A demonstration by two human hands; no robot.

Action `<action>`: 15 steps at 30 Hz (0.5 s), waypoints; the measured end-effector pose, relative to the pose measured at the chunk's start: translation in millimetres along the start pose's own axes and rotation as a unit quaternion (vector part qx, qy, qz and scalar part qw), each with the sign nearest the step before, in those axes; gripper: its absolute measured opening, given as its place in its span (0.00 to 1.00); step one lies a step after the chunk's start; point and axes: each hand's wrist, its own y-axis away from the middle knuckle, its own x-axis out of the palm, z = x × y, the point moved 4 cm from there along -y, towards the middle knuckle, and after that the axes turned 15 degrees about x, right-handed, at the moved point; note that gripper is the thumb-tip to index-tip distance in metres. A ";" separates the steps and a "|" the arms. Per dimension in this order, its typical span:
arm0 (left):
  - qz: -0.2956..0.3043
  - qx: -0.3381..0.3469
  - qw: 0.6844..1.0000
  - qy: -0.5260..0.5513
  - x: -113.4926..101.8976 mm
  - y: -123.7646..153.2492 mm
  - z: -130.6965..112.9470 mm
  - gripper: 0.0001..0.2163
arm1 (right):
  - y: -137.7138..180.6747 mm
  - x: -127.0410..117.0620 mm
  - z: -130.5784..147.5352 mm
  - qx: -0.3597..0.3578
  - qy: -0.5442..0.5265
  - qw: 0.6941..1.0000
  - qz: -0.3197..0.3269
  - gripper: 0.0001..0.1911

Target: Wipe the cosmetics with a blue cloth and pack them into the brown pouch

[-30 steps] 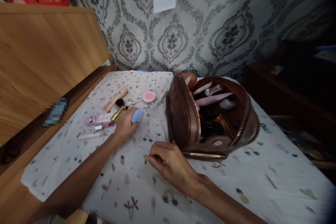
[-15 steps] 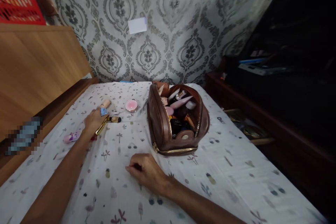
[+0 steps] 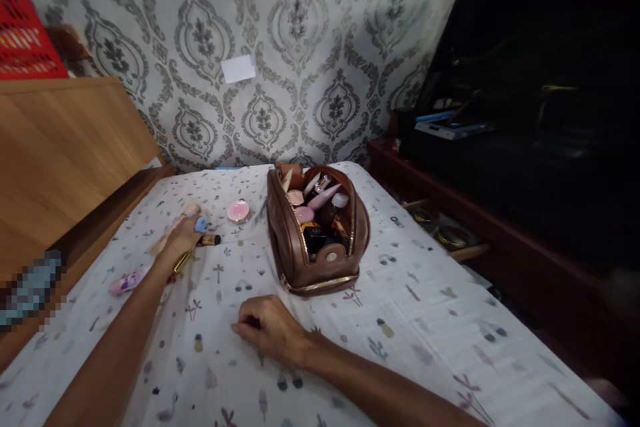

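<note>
My left hand (image 3: 181, 239) is closed around a small blue object (image 3: 201, 224), whose exact kind I cannot make out. Close to its fingers lie a beige tube (image 3: 193, 210) and a small black-capped bottle (image 3: 211, 239). A gold tube (image 3: 183, 261) lies by the wrist, and a purple-and-pink tube (image 3: 126, 282) is left of the forearm. The round pink compact (image 3: 239, 211) sits further right. My right hand (image 3: 273, 328) rests on the sheet, fingers curled in, nothing visible in them. Beyond it stands a brown cosmetic bag (image 3: 320, 273), unzipped and filled with tubes and bottles.
A white patterned sheet (image 3: 420, 347) covers the surface. At left is a wooden panel (image 3: 75, 147) with a red basket (image 3: 27, 33) on top. A dark red wooden edge (image 3: 450, 207) and an open drawer (image 3: 467, 252) border the right side. Patterned wallpaper rises behind.
My view has turned slightly right, so most things sit further left. My left hand has moved a little to the right over the sheet with the blue object. My right hand stays curled.
</note>
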 end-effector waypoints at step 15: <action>-0.054 0.101 0.993 0.005 -1.8 2.0 -48.2 0.11 | -0.6 -0.4 -1.7 0.000 -0.001 1.000 0.003 0.11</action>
